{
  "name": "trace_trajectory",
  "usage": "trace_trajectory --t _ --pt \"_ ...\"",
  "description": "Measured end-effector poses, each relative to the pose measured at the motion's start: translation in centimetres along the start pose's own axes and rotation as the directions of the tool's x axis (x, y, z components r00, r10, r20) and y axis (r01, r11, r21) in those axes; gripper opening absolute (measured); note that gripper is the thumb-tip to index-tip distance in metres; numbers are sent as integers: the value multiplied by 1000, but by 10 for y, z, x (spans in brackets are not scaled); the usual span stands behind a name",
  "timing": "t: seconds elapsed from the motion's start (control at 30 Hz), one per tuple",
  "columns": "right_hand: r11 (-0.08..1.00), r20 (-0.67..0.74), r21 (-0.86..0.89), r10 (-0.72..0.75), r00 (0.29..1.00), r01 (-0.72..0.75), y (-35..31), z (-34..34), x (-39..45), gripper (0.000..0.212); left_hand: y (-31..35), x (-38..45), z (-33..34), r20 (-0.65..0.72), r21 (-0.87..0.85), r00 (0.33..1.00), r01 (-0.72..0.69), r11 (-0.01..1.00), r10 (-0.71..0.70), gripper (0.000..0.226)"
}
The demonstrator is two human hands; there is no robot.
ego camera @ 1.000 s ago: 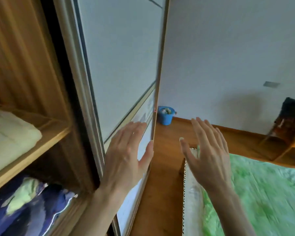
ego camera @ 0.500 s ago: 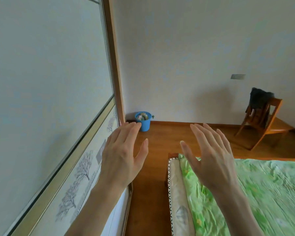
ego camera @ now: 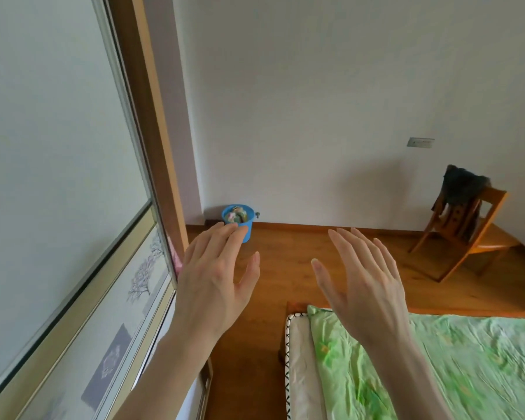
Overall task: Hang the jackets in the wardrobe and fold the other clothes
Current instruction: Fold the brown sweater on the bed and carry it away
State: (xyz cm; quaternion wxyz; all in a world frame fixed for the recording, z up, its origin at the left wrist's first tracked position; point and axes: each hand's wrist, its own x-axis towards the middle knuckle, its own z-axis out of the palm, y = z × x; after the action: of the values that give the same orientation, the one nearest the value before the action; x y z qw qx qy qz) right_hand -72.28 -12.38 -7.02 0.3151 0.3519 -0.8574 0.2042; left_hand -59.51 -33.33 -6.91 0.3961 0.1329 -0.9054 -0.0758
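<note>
- Landmark: wooden chair (ego camera: 467,234), standing on the floor by the far wall, right of centre.
- Dark garment (ego camera: 459,189): draped over the chair's backrest, hanging down both sides; long axis roughly vertical. Probably a jacket for the wardrobe; its type cannot be confirmed at this range.
- Right hand (ego camera: 364,283): raised in mid-air, well apart from the chair and left of it; fingers straight and spread, palm turned inward, holding nothing, touching nothing. The nearer hand to the garment.
- Left hand (ego camera: 219,280): further left of the chair again, fingers extended and relaxed, empty.
- Wardrobe sliding door (ego camera: 58,177): far left of the chair, beside the left hand.
- Bed with green sheet (ego camera: 437,359): in front of the chair, below the right hand.
- Blue bucket (ego camera: 240,221): in the corner, left of the chair.
- Judgement: the garment lies ahead and right of both hands; reaching it calls for walking toward the chair.
</note>
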Motion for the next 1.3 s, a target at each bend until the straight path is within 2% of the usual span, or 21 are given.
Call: trace_trajectory --t 0.37,0.5,0.7,0.87,1.03,1.3 --pt "991 9 -56 126 992 -125 50 139 152 60 -80 176 143 -33 -108 999 -35 994 31 50" --pt "983 14 -102 155 988 -153 77 166 187 60 -82 225 192 -1 -175 1000 -31 984 31 47" --pt "959 -20 -149 240 970 -241 126 208 233 60 -81 282 273 42 -277 992 -100 956 116 45" --pt "929 -71 -194 307 949 -315 181 251 269 60 -69 337 356 56 -366 979 -162 916 196 54" --pt "868 -163 -230 411 897 -440 244 296 318 60 -59 418 442 80 -420 949 -247 873 306 60" --pt "734 -286 -197 591 755 -649 323 344 379 62 -40 528 553 113 -467 885 -354 810 451 57"
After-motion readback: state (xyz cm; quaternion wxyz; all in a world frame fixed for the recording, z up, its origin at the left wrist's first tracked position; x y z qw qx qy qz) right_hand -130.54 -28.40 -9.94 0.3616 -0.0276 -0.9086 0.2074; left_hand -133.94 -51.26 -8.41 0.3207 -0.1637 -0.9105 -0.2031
